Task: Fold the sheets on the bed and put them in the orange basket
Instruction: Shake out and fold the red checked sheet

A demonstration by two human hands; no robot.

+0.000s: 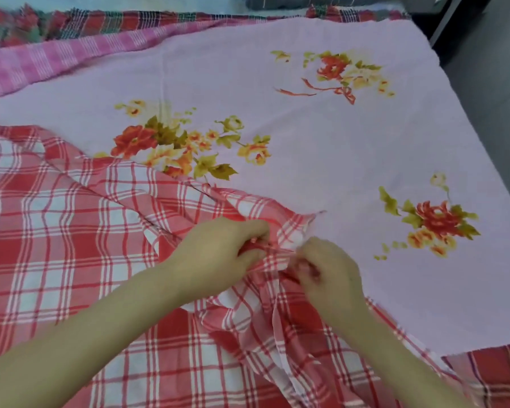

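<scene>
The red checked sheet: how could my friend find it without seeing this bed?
Start with the big pink flowered sheet spread out flat. The red checked sheet lies rumpled on its near left part, with the left hand and right hand gripping its edge. Bold red and white squares set it apart from the paler pink checked cloth and dark plaid cloth farther back.

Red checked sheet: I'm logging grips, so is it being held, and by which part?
Yes. The left hand and the right hand both pinch the red checked sheet at its bunched edge near a corner, close together.
</scene>
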